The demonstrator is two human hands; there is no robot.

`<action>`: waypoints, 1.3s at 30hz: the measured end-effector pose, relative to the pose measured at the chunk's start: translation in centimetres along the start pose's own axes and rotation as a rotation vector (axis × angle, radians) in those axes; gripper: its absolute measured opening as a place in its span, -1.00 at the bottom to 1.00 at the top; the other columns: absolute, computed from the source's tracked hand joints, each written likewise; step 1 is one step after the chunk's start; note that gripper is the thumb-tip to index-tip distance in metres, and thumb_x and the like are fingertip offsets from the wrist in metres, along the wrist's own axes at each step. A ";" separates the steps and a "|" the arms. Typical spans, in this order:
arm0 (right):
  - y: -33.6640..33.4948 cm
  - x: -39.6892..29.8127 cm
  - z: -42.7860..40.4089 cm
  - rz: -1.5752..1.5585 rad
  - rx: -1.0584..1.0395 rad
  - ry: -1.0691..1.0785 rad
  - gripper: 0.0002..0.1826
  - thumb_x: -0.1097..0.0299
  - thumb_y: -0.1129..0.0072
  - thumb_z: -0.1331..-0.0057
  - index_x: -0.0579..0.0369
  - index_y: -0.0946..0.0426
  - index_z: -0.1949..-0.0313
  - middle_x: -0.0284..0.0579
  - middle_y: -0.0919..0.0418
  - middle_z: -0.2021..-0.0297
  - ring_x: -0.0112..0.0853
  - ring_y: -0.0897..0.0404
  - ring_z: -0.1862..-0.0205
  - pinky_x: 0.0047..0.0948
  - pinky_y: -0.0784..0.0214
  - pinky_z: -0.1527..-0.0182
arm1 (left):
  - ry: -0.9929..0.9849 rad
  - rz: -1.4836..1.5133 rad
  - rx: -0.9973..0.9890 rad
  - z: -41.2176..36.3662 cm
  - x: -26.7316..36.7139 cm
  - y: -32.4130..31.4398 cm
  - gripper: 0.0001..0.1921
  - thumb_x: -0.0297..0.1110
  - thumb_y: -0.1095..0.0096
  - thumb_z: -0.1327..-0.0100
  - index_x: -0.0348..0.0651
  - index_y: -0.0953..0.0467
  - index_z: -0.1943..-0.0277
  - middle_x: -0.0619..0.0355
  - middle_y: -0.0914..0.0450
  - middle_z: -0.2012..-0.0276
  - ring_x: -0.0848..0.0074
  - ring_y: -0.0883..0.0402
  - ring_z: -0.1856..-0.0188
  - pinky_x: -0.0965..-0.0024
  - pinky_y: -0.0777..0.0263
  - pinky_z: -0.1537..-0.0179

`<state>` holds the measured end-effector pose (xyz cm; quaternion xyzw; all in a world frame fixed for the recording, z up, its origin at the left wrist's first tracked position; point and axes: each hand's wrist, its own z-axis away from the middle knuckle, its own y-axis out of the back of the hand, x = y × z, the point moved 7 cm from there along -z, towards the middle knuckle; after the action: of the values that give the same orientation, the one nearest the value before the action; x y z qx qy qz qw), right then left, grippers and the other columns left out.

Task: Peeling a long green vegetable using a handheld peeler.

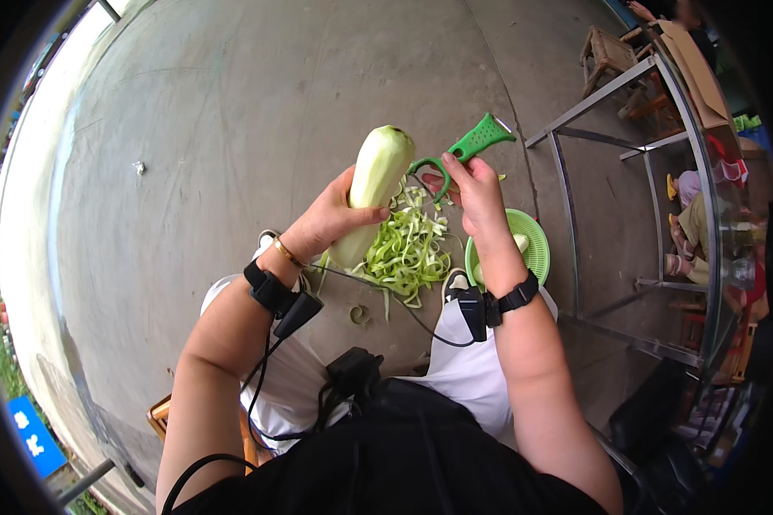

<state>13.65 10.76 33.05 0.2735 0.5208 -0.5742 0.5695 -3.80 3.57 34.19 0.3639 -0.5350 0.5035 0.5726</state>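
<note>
A large, pale green peeled gourd [375,177] is held tilted upright in my left hand [335,215], its thumb across the front. My right hand [473,190] grips a green plastic peeler [480,138] by its handle, with the metal blade pointing up and away to the right. The peeler is beside the gourd, apart from its upper end. Below both hands, a heap of green and white peel strips [412,248] lies on the concrete floor between my shoes. A green plastic basket [546,248] with pale peeled pieces inside stands by my right forearm, which partly hides it.
To the right stands a metal-framed table [563,187] with a glass top. Beyond it are a wooden stool [609,55], a cardboard box [696,77] and other people's legs. A cable runs between my wrist straps. A crumpled scrap [139,168] lies on the floor at the left.
</note>
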 end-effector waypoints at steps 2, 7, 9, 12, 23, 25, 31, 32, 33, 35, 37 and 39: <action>1.1 0.6 -0.7 -0.051 0.042 -0.021 -0.85 0.32 -0.13 -0.30 0.10 -0.42 0.23 -0.16 -0.59 0.27 -0.39 -0.62 0.17 -0.55 -0.42 0.22 | 0.015 0.073 -0.008 -0.1 -0.3 -0.1 -0.44 -0.37 -0.35 -0.10 -0.22 -0.25 -0.14 0.17 -0.48 0.08 0.54 -0.51 0.11 0.42 -0.41 0.02; 0.4 1.0 -1.1 -0.287 -0.100 -0.059 -0.84 0.32 -0.06 -0.33 0.13 -0.48 0.20 -0.06 -0.59 0.20 -0.28 -0.58 0.08 -0.38 -0.43 0.06 | 0.058 0.348 -0.050 0.1 -0.1 -0.5 -0.37 -0.37 -0.29 -0.11 -0.21 -0.19 -0.23 0.16 -0.42 -0.07 0.50 -0.52 0.12 0.39 -0.43 0.07; -0.4 1.3 -1.1 -0.417 -0.177 -0.059 -0.82 0.30 -0.06 -0.34 0.13 -0.48 0.18 -0.06 -0.59 0.19 -0.27 -0.58 0.09 -0.39 -0.40 0.05 | 0.069 0.387 -0.084 0.3 0.3 -0.9 -0.35 -0.35 -0.29 -0.11 -0.21 -0.18 -0.25 0.14 -0.42 -0.06 0.50 -0.52 0.12 0.40 -0.43 0.07; -0.7 1.5 -1.1 -0.305 -0.179 -0.062 -0.82 0.29 -0.09 -0.32 0.11 -0.48 0.19 -0.12 -0.60 0.23 -0.33 -0.58 0.08 -0.43 -0.38 0.05 | 0.095 0.423 -0.128 0.3 -0.1 -1.1 -0.34 -0.33 -0.30 -0.11 -0.22 -0.17 -0.25 0.10 -0.44 -0.02 0.50 -0.51 0.11 0.39 -0.44 0.07; -3.2 -0.4 1.2 1.062 -0.250 0.291 -0.73 0.31 -0.34 0.01 0.19 -0.54 0.36 -0.05 -0.58 0.54 -0.25 -0.59 0.48 -0.36 -0.40 0.34 | 0.127 0.355 -0.225 0.0 0.7 -2.5 -0.31 -0.32 -0.34 -0.04 -0.24 -0.18 -0.22 0.05 -0.51 0.12 0.42 -0.54 0.08 0.34 -0.43 0.04; -3.5 1.2 1.2 1.010 -0.399 0.216 -0.68 0.27 -0.37 0.08 0.17 -0.55 0.35 0.00 -0.58 0.50 -0.20 -0.60 0.43 -0.33 -0.40 0.32 | 0.081 0.391 -0.313 -0.4 1.2 -3.8 -0.19 -0.38 -0.35 0.00 -0.24 -0.10 -0.32 0.11 -0.47 0.03 0.46 -0.53 0.12 0.38 -0.42 0.02; -6.9 0.8 2.8 0.885 -0.478 0.321 -0.58 0.39 -0.33 0.01 0.16 -0.50 0.11 0.09 -0.59 0.24 -0.17 -0.62 0.20 -0.33 -0.43 0.13 | 0.089 0.392 -0.160 1.6 0.8 -1.5 -0.23 -0.41 -0.37 0.10 -0.25 -0.21 -0.24 0.12 -0.50 0.08 0.45 -0.55 0.14 0.38 -0.41 0.01; -5.0 1.7 1.6 0.715 -0.349 0.306 -0.49 0.42 -0.31 -0.01 0.13 -0.42 0.00 0.14 -0.54 0.13 -0.14 -0.60 0.11 -0.30 -0.42 0.05 | 0.090 0.404 -0.138 1.1 0.9 -1.7 -0.24 -0.41 -0.36 0.08 -0.24 -0.21 -0.24 0.13 -0.50 0.09 0.46 -0.55 0.15 0.38 -0.42 0.03; -2.4 2.6 0.3 0.534 -0.219 0.296 -0.39 0.45 -0.30 -0.03 0.10 -0.35 -0.12 0.18 -0.49 0.02 -0.11 -0.57 0.03 -0.27 -0.40 -0.02 | 0.096 0.408 -0.120 0.7 1.1 -1.9 -0.24 -0.41 -0.35 0.07 -0.24 -0.20 -0.24 0.14 -0.49 0.11 0.47 -0.55 0.17 0.39 -0.42 0.05; -0.4 1.7 -0.8 0.278 -0.211 0.294 -0.32 0.46 -0.29 -0.04 0.09 -0.26 -0.18 0.20 -0.42 -0.06 -0.08 -0.52 -0.03 -0.19 -0.37 -0.06 | 0.054 0.409 -0.122 0.3 1.7 -1.8 -0.27 -0.43 -0.34 0.05 -0.23 -0.21 -0.24 0.16 -0.48 0.10 0.46 -0.55 0.17 0.39 -0.43 0.07; 0.7 1.6 -0.8 0.004 -0.185 0.297 -0.25 0.47 -0.29 -0.05 0.08 -0.18 -0.25 0.22 -0.35 -0.13 -0.04 -0.48 -0.09 -0.11 -0.34 -0.10 | 0.030 0.397 -0.143 0.2 1.9 -1.5 -0.30 -0.46 -0.34 0.03 -0.23 -0.22 -0.23 0.17 -0.46 0.10 0.46 -0.55 0.18 0.38 -0.44 0.09; -1.6 2.2 1.3 1.540 0.061 0.740 -0.29 0.55 -0.18 -0.07 0.10 -0.20 -0.25 0.28 -0.25 -0.19 0.00 -0.40 -0.16 0.09 -0.27 -0.12 | -0.009 0.377 -0.053 0.7 1.6 -0.1 -0.29 -0.43 -0.33 0.02 -0.22 -0.21 -0.24 0.18 -0.45 0.12 0.48 -0.54 0.20 0.42 -0.43 0.14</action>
<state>12.10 8.49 31.87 0.7362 0.3265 0.0852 0.5866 -3.95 3.19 35.84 0.2444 -0.6094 0.5861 0.4748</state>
